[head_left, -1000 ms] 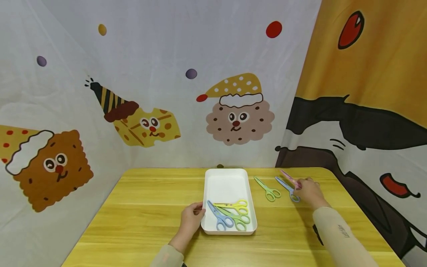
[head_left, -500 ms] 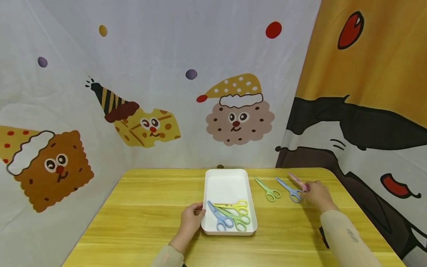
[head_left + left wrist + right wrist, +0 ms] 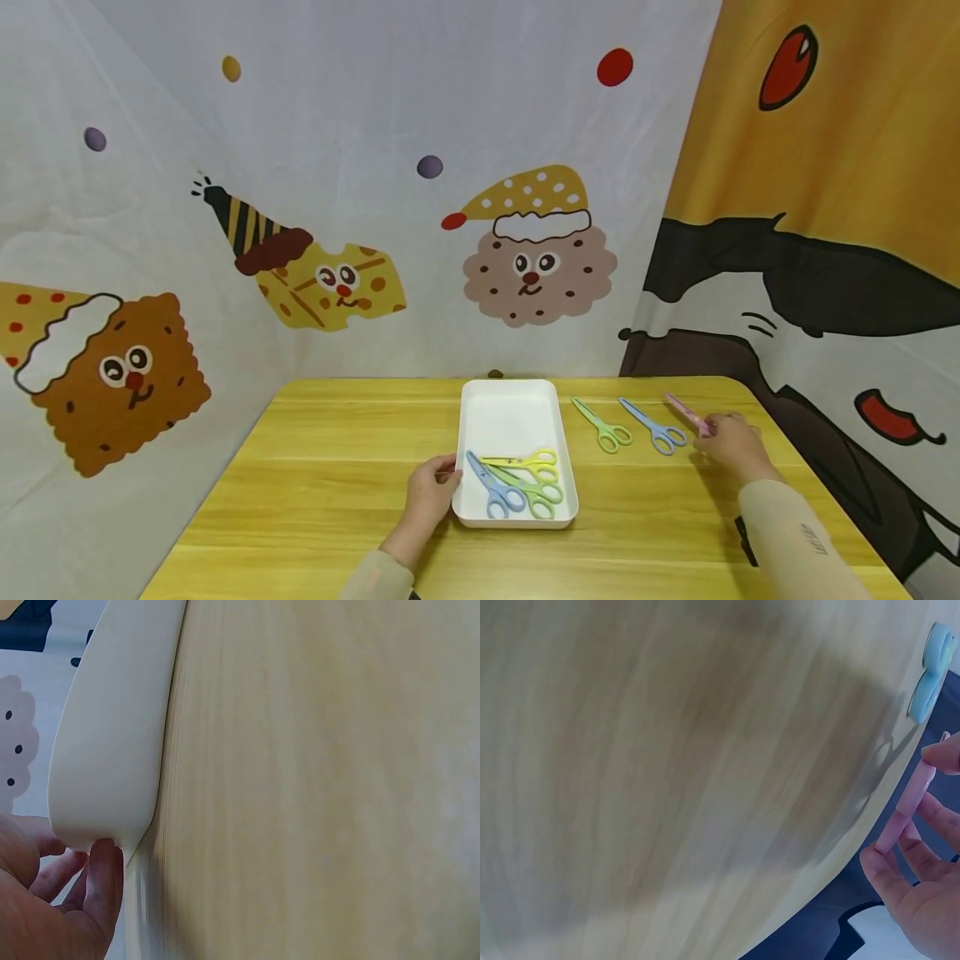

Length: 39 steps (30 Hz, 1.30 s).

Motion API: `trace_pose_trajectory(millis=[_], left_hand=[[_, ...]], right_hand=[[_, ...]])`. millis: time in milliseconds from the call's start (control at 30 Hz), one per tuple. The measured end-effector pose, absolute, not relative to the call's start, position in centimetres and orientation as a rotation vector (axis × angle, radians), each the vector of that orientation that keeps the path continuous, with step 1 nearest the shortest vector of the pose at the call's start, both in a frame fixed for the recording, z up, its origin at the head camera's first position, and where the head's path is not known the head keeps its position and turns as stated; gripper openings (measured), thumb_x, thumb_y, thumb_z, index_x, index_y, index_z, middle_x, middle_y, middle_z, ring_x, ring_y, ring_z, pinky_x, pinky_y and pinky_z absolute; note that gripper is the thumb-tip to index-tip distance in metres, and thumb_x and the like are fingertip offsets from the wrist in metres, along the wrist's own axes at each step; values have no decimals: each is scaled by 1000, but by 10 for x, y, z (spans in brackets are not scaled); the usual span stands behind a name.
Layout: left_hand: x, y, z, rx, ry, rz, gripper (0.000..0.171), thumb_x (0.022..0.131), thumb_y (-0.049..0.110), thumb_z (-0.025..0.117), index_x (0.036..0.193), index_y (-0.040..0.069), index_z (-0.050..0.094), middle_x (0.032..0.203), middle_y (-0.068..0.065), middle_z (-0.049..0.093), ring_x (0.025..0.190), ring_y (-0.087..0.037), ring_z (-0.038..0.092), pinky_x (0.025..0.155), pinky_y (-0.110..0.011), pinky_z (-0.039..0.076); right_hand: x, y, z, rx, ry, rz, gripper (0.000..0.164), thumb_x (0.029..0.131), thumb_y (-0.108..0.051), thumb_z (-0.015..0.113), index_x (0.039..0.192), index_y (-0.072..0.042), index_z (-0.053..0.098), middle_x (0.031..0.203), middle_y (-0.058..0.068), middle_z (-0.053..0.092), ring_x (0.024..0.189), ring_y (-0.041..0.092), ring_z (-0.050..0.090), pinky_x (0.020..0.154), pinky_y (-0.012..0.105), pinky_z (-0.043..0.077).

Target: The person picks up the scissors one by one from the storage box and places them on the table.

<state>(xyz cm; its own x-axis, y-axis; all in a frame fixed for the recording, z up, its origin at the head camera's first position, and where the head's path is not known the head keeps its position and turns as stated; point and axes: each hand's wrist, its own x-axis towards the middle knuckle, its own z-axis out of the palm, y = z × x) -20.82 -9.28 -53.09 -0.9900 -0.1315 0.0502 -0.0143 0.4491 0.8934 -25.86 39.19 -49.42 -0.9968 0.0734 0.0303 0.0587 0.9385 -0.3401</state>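
Note:
With its fingers and thumb, my left hand (image 3: 432,497) grips the left side of a white tray (image 3: 510,408), and the left wrist view shows the fingertips at the tray wall (image 3: 112,750). Blue scissors (image 3: 489,485), yellow scissors (image 3: 517,461) and green scissors (image 3: 531,489) lie overlapping in the tray's near half. At the right of the table, my right hand (image 3: 735,443) pinches pink scissors (image 3: 687,413) by the handles, blades pointing away and left. The right wrist view has the pink handles (image 3: 911,795) between thumb and fingers, over the table edge in that view.
Green scissors (image 3: 602,426) and blue scissors (image 3: 652,426) lie side by side between the tray and my right hand. The wooden table (image 3: 322,483) meets a cartoon-printed cloth (image 3: 360,108) at its back edge.
My right hand has moved right and slightly nearer with the pink scissors, away from the blue pair, whose handles now show fully. The left hand and tray have stayed put.

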Motion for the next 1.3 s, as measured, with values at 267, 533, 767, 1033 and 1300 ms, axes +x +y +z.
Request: trace_pose_trajectory(millis=[267,533,767,1033,1300], left_hand=[[-208,-93,-531,130,-2579,-1588,26,85,4,67,110,-1,67,101,-14,68,88,-20,62,74,-29,56],[-207,-93,-529,120,-2580,-1588,26,85,4,67,111,-2,67,101,-14,68,88,-20,62,74,-29,56],[-206,-93,-528,98,-2571,-1582,25,85,3,67,109,-2,67,101,-15,68,87,-20,63,73,-28,56],[-205,-93,-527,82,-2561,-1578,25,84,3,67,108,-3,68,100,-16,69,85,-20,63,71,-27,56],[-205,-93,-527,81,-2565,-1573,25,84,4,67,109,-3,68,99,-15,69,85,-20,63,71,-27,56]], right_hand=[[-256,401,-492,-168,-3058,552,54,77,-24,69,117,12,55,108,36,52,87,48,45,71,51,35],[-252,405,-492,-169,-3071,555,51,78,-22,71,112,13,57,100,33,54,86,45,46,74,52,33],[-251,408,-498,-171,-3076,563,51,75,-21,70,110,13,58,96,30,55,85,43,45,75,52,32],[-252,410,-501,-263,-3120,620,58,76,-22,72,118,13,53,105,34,48,89,49,39,73,55,37],[-253,410,-503,-267,-3136,640,58,76,-21,72,119,12,53,106,34,46,91,50,39,75,56,38]])
